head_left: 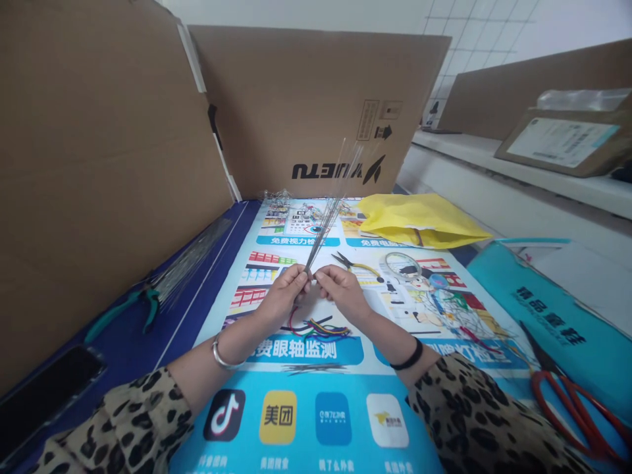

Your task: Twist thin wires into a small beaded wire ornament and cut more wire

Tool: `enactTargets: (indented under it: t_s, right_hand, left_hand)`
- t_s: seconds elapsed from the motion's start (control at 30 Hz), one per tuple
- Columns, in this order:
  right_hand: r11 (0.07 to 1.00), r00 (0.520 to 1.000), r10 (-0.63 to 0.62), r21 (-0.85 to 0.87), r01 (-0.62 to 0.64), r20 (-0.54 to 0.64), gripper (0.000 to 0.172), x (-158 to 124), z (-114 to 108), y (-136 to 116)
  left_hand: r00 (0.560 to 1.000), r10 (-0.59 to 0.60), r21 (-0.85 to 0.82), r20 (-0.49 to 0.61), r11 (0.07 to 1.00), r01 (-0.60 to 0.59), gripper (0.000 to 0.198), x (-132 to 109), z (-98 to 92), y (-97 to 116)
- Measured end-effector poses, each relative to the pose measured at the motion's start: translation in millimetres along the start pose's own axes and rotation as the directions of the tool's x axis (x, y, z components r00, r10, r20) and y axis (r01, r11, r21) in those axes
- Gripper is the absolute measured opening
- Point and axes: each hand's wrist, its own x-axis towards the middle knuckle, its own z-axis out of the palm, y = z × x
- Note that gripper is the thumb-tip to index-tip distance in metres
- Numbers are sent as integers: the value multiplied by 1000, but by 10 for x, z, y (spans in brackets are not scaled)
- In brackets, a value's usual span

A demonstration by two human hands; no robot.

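My left hand (285, 291) is closed around the lower end of a bundle of thin metal wires (332, 204) that fans upward toward the cardboard. My right hand (340, 288) pinches at the same bundle base, fingertips almost touching the left hand's. Both hands hover over a printed poster mat (316, 408). Below them lie several short coloured wire pieces (316, 327). A small pile of thin dark wires (316, 368) lies nearer to me.
Yellow-handled pliers (358, 266) and a tape roll (402, 264) lie just beyond my hands. A yellow bag (419, 220) sits behind. Teal pliers (133, 306) and long rods (192, 260) lie left, a phone (44, 395) near left, red scissors (567, 395) right. Cardboard walls (99, 164) enclose left and back.
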Motion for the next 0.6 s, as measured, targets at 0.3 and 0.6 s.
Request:
enactTargets:
  t_s: [0.3,0.6]
  right_hand:
    - [998,1000,-20,-61,21,10,26,-11,4,12]
    - [999,997,-37,10,37,-61,26,-21,1,-33]
  left_hand:
    - [998,-47,53,-48,997,50,27,-6,-13,41]
    - [999,-54,136,4,989,53,22,16,14,23]
